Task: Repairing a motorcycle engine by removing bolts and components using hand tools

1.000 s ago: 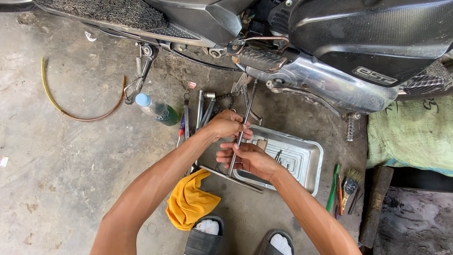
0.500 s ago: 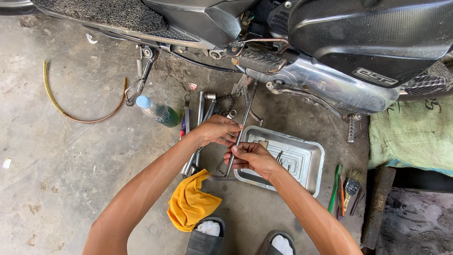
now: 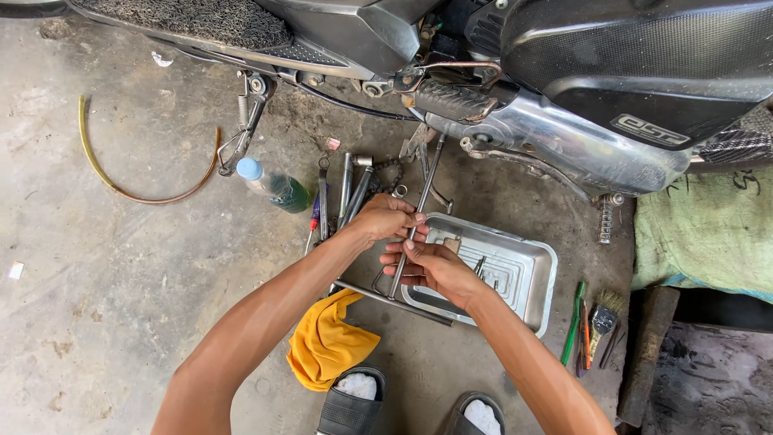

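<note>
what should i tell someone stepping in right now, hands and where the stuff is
Left hand: fingers closed on the long metal rod, near its middle.
Right hand: fingers closed on the same rod, just below the left hand.
The rod slants up to the motorcycle underside; whether its top end is seated cannot be told.
Metal tray lies right of the hands, loose tools and a bottle to the left, yellow cloth below.
Done: rod gripped. Left: rod not yet let go.

We see the left hand [image 3: 388,219] and right hand [image 3: 425,264] lower along the long thin grey metal rod [image 3: 417,217] than a second ago, apparently closer above the shallow steel tray [image 3: 527,282].
</note>
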